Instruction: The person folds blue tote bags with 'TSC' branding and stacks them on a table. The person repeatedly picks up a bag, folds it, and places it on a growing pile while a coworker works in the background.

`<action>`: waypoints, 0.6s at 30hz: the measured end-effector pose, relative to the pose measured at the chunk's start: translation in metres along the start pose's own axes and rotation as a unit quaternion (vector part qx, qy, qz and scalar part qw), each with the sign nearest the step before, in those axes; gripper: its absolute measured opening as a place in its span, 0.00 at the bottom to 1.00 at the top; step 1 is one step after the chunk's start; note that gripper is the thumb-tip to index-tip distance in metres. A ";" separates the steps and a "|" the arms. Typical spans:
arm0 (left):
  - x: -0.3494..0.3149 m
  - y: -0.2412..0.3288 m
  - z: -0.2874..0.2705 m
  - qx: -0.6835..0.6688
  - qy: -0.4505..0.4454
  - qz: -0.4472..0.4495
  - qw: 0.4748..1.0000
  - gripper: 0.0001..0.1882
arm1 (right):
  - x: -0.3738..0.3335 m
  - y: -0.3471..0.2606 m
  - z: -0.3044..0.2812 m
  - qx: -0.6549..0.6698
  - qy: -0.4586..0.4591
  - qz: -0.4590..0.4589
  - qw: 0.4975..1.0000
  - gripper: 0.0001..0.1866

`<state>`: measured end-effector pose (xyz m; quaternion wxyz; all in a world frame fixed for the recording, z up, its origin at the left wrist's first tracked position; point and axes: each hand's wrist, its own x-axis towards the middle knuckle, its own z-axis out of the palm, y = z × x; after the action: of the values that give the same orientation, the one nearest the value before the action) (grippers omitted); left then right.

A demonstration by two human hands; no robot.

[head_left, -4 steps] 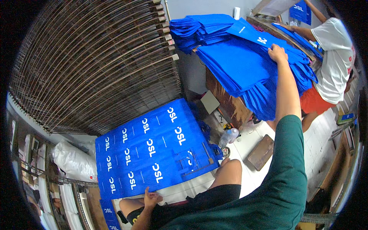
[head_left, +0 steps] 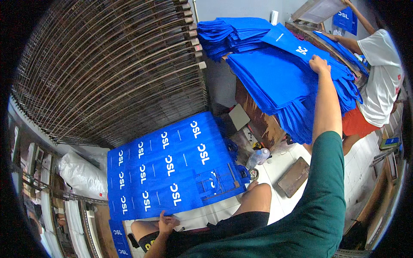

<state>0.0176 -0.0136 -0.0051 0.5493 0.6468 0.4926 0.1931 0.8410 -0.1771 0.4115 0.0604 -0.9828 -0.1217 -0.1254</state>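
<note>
My left hand [head_left: 167,223] grips the near edge of a rack tray [head_left: 172,165] covered with several blue printed bags laid in rows, each with white lettering. My right hand [head_left: 319,64] reaches far out and rests on top of a tall stack of blue bags [head_left: 275,81] on a wooden table, fingers on the top bag [head_left: 292,43]. Whether it pinches that bag I cannot tell for sure. My green sleeve [head_left: 322,193] runs up the right side.
A tall wire drying rack [head_left: 112,64] fills the upper left. Another person in a white shirt [head_left: 383,81] works at the far right beside the table. A plastic bottle [head_left: 258,157], a brown board [head_left: 294,176] and a white sack [head_left: 81,174] lie on the floor.
</note>
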 end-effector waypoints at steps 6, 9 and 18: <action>0.003 -0.044 -0.010 0.051 0.004 0.077 0.996 0.38 | 0.017 -0.009 0.037 -0.033 -0.012 -0.039 0.999 0.23; 0.003 -0.036 -0.008 -0.037 -0.026 0.021 0.999 0.35 | 0.031 -0.005 0.046 -0.025 0.081 -0.057 0.995 0.30; -0.020 0.026 -0.001 0.118 0.073 0.014 0.990 0.35 | 0.028 0.004 0.035 -0.174 0.203 -0.084 0.960 0.24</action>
<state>0.0191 -0.0275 0.0247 0.4288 0.6984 0.5414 0.1879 0.8766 -0.1693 0.3853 -0.0984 -0.9180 -0.1658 -0.3465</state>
